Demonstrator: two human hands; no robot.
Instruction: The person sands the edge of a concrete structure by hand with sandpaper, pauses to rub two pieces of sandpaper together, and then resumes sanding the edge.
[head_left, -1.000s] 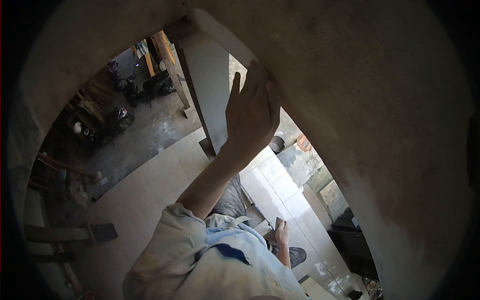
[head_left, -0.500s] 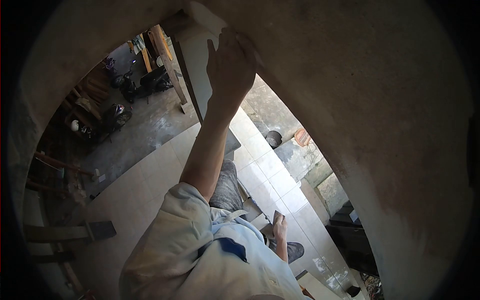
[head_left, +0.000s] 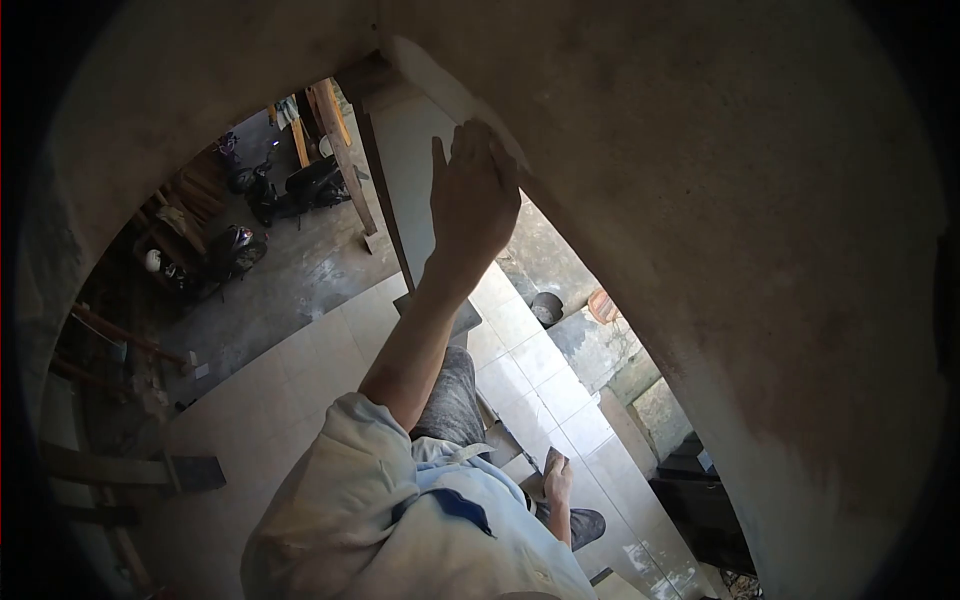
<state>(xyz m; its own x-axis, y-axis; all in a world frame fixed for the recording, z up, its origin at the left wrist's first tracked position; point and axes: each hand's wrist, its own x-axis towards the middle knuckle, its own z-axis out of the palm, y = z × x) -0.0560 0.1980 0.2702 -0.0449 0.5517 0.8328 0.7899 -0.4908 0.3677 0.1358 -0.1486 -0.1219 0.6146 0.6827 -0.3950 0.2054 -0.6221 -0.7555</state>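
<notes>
My left hand [head_left: 475, 195] is raised against the curved edge of a plastered wall [head_left: 690, 200]. Its thumb stands apart and its fingers lie along the edge, beside a pale strip of plaster; nothing shows in its grasp. Lower down, near my knee, my right hand [head_left: 560, 482] is closed around a small dark flat block [head_left: 552, 460], which points upward in the view. A long thin dark bar runs beside this hand, over the floor.
Pale floor tiles [head_left: 540, 360] lie below me. A dark bucket [head_left: 547, 308] and a round orange-brown object [head_left: 602, 306] are on the ground beyond. Parked motorbikes [head_left: 315, 185] and a leaning wooden post [head_left: 343, 150] show at upper left. A black box-like object [head_left: 700, 510] is at lower right.
My left hand has slid down along the wall edge in the view. The whole view has shifted slightly. My right hand still holds the block near my knee.
</notes>
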